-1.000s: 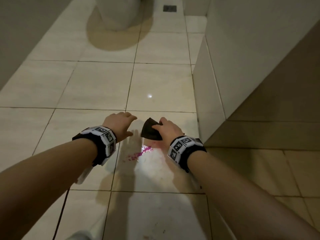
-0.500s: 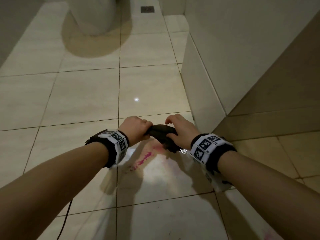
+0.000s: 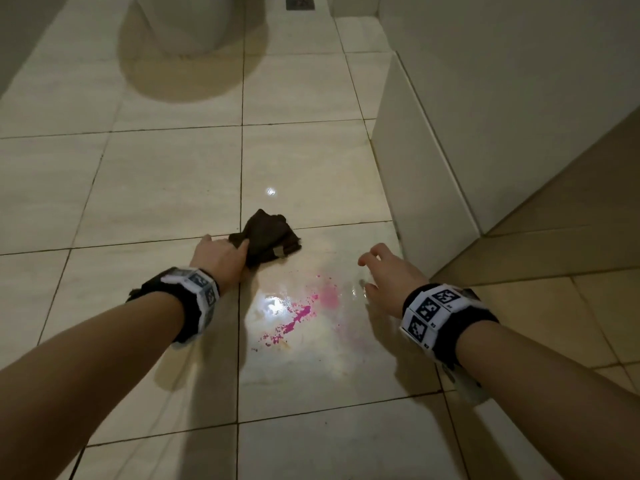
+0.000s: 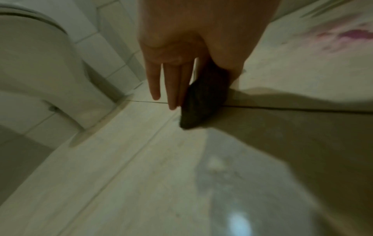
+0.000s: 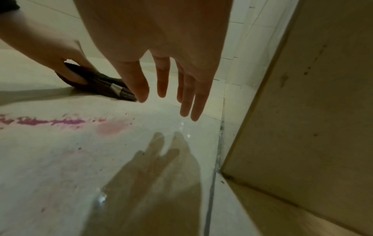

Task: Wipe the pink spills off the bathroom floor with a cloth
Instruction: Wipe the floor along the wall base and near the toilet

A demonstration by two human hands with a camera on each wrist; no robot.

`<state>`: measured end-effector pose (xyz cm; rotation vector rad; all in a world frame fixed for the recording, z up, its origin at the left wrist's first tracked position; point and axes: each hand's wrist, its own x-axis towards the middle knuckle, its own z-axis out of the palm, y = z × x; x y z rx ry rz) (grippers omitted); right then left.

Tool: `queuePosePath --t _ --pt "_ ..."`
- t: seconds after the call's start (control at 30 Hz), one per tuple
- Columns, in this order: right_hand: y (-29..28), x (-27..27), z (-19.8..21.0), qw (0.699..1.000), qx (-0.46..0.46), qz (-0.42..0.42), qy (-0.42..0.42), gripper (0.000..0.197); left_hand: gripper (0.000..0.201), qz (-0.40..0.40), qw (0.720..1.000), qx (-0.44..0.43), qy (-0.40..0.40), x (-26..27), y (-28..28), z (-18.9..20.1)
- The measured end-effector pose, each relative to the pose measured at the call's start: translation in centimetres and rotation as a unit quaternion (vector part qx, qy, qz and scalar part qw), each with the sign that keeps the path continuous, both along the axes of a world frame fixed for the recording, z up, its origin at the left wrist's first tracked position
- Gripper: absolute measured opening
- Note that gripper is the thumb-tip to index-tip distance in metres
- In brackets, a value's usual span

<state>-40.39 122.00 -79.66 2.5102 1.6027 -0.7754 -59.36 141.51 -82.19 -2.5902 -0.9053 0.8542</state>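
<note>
Passing complete: dark cloth (image 3: 268,239) now pinched by left hand (image 3: 218,259) alone; right hand (image 3: 388,278) released, fingers apart; pink spill (image 3: 294,320) unwiped.

Toilet base (image 3: 187,22), white, at far end of room; seat rim visible in left wrist view. Dark square floor drain (image 3: 300,2) just beside it, against far wall. Low white tiled ledge (image 3: 422,174) along right side, meeting a tan panel (image 3: 571,209). White tiled wall (image 4: 105,39) behind toilet.
</note>
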Motion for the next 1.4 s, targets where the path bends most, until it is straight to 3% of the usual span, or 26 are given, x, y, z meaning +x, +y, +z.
queuePosePath --t 0.1,0.2,0.3,0.47,0.6,0.83,0.93,1.0,1.07,1.2,1.27,1.33,1.4 --pt "-0.4 -0.2 -0.9 0.999 -0.025 0.018 -0.019 0.035 0.067 -0.003 0.998 -0.016 -0.052 -0.7 -0.8 -0.6" --pt "-0.7 -0.3 -1.6 0.999 -0.035 0.019 -0.033 0.034 0.072 0.002 0.99 -0.094 -0.107 0.6 -0.6 -0.6" --pt "-0.7 -0.3 -2.0 0.998 -0.04 0.022 -0.039 0.034 0.065 0.034 0.99 -0.114 -0.08 2.0 -0.5 -1.3" --pt "-1.3 0.2 -1.7 0.998 -0.042 0.022 -0.036 0.033 0.072 0.044 0.995 -0.088 -0.031 2.8 -2.1 -0.8" --pt "-2.4 0.7 -1.8 0.998 -0.049 0.01 -0.031 0.034 0.068 -0.025 0.996 -0.087 0.013 1.5 -5.7 0.0" --pt "-2.8 0.1 -2.6 0.991 -0.108 0.079 -0.013 0.035 0.056 -0.15 0.965 -0.198 0.088 -2.5 -12.4 0.5" --pt "-2.7 0.0 -3.0 0.988 -0.118 0.095 -0.019 0.036 0.056 -0.092 0.972 -0.214 -0.023 -2.9 -11.0 1.4" --pt "-2.7 0.4 -3.1 0.987 -0.124 0.1 -0.019 0.041 0.057 -0.032 0.979 -0.172 -0.104 -2.6 -8.7 1.7" --pt "-3.0 0.6 -3.3 0.986 -0.128 0.106 -0.02 0.048 0.059 0.027 0.987 -0.116 -0.107 -2.4 -6.3 1.8" --pt "-3.2 0.4 -3.1 0.982 -0.139 0.121 -0.031 0.056 0.062 0.079 0.993 -0.089 -0.008 -2.2 -6.0 0.7" --pt "-2.8 0.4 -2.6 0.98 -0.152 0.125 -0.033 0.052 0.06 0.059 0.993 -0.103 0.015 -2.6 -8.5 -0.3" --pt "-2.6 0.4 -2.4 0.979 -0.157 0.127 -0.033 0.05 0.049 -0.044 0.991 -0.12 -0.041 -3.4 -11.4 -1.0" --pt "-2.6 0.5 -2.6 0.98 -0.155 0.124 -0.033 0.046 0.039 -0.113 0.984 -0.13 -0.038 -5.0 -14.2 -2.0"
